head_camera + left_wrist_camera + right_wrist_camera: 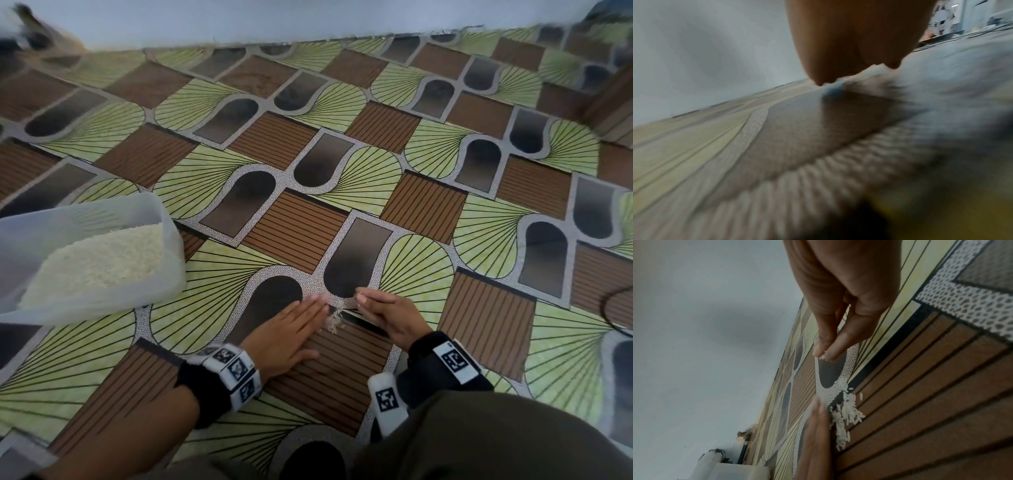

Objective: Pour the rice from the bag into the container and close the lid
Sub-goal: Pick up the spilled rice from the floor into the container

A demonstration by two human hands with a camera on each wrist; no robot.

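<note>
Translucent plastic container point(164, 219) at far left, lidless, sitting on the patterned floor mat point(394, 137) and holding a banked heap of white rice point(102, 257); neither bag nor lid can be made out in any view. Right of it and nearer, left hand point(287, 332) lies flat on the mat, fingers straight and together, gripping nothing, its outer edge just beside a small scatter of spilled grains point(334, 317). Right hand point(390, 317) on the other side of the scatter, set on edge; in the right wrist view its fingertips point(826, 352) are drawn together with a few grains clinging between thumb and fingers, so a loose pinch on stray rice, though how firm I cannot tell. Left wrist view is blurred, shows only fingers against the mat. Judgement: main pour looks finished; step in hand is gathering the spill between the two palms. Next move likely calls for closing the hands toward each other, scooping the pile without scattering it, carrying it left to the container, then finding the lid and pressing it on
</note>
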